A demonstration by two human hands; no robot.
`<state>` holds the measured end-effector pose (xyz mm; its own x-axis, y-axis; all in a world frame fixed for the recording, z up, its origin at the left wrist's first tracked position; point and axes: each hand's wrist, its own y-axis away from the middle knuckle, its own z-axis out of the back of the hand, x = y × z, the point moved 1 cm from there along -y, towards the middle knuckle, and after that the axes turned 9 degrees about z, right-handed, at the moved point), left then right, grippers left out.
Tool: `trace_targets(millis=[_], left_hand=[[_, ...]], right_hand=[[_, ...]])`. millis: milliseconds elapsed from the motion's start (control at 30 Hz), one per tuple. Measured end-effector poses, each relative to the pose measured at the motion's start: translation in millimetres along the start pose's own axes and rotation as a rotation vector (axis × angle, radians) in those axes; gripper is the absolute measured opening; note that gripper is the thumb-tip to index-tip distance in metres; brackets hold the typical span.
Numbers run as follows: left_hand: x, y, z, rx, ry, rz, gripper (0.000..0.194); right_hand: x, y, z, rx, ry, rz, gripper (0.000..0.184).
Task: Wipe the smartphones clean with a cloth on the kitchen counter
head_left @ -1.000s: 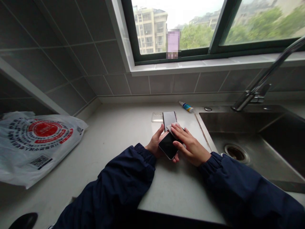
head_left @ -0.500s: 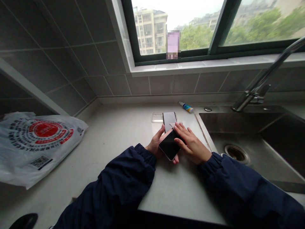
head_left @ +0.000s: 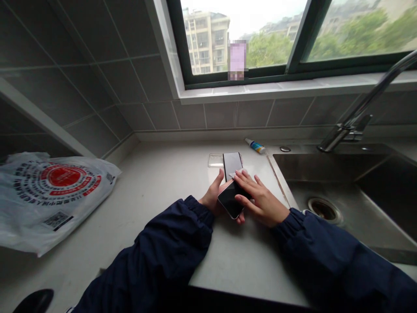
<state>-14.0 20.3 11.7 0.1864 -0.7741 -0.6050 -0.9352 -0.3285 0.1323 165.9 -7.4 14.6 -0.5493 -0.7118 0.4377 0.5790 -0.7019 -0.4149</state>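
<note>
A smartphone (head_left: 230,201) with a dark screen rests face up in my left hand (head_left: 213,193); the palm and fingers support it from below and the thumb stands off to its side. Across the phone's upper part lies my right hand (head_left: 262,198), fingers stretched out, pressing a thin white wipe (head_left: 232,175) to the screen. Most of the wipe is hidden under those fingers. Just beyond, a second phone-shaped slab with a pale grey face (head_left: 232,161) lies on the counter. Beside it is a clear phone case (head_left: 215,160).
A blue and white tube (head_left: 256,146) lies near the back wall. To the right are a steel sink (head_left: 301,174) and its tap (head_left: 339,130). A white plastic bag (head_left: 48,217) with red print sits on the counter (head_left: 153,174) at left. A dark rounded object (head_left: 34,302) shows bottom left.
My right hand has slid slightly up and left over the phone, and the wipe has shifted with it. My left hand still supports the phone in nearly the same place.
</note>
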Motion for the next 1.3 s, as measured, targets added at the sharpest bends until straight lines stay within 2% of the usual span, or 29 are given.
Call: trace_targets(millis=[133,233,400,600,800,1033,1300], left_hand=[[1,-3,1.3,-0.156,0.215,-0.092,0.090],[2,-4,0.3,-0.225,0.296,-0.120,0.088],[4,-5,0.9,-0.281,0.310,-0.108,0.087],[2,-5,-1.7,-0.283,0.312,-0.102,0.088],[1,-4,-1.2,-0.215,0.185,-0.077,0.095],[1,-1,1.9,-0.002,-0.044,0.010,0.103],[0,-1,2.2,0.068,-0.118,-0.024,0.099]], right_hand=[[11,-1,3,0.076,-0.051,0.083,0.067],[18,-1,6,0.119,-0.091,0.157,0.070],[23,-1,7,0.167,-0.126,0.220,0.074],[17,-1,4,0.135,-0.095,0.185,0.058],[6,-1,3,0.073,-0.072,0.098,0.051],[0,0,1,0.034,-0.030,0.006,0.051],[-10,1,-3,-0.025,0.007,-0.115,0.054]])
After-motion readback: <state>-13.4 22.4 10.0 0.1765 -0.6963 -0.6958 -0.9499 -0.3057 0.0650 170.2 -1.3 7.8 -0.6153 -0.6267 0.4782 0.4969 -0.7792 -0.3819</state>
